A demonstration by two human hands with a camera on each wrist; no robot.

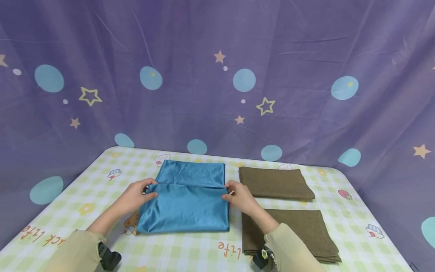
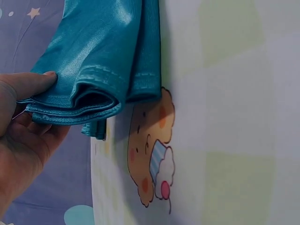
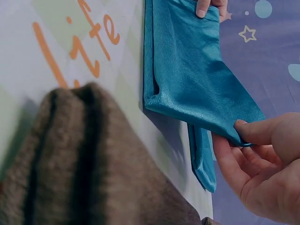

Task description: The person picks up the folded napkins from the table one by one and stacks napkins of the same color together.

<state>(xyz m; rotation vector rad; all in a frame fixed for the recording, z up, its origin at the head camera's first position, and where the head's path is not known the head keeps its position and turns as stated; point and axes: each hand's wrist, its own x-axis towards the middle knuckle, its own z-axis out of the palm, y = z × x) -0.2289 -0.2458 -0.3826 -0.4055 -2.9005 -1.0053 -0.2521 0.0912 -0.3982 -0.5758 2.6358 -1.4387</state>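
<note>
Pinching the blue cloth (image 1: pixel 185 209) at both ends, with left hand (image 1: pixel 136 193) and right hand (image 1: pixel 240 196) well apart! Lying lengthwise left-to-right between them.

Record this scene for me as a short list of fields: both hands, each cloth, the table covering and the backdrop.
left hand: pinches the shiny blue cloth at the left end of its near panel's far edge
right hand: pinches the same edge at its right end
shiny blue cloth: folded, with another panel showing beyond the held edge
farther brown cloth: folded, right of the blue one
nearer brown cloth: folded, partly hidden behind the right sleeve
tablecloth: green-and-white checks, cartoon prints, lettering
curtain: purple, with stars and blue ovals
</note>
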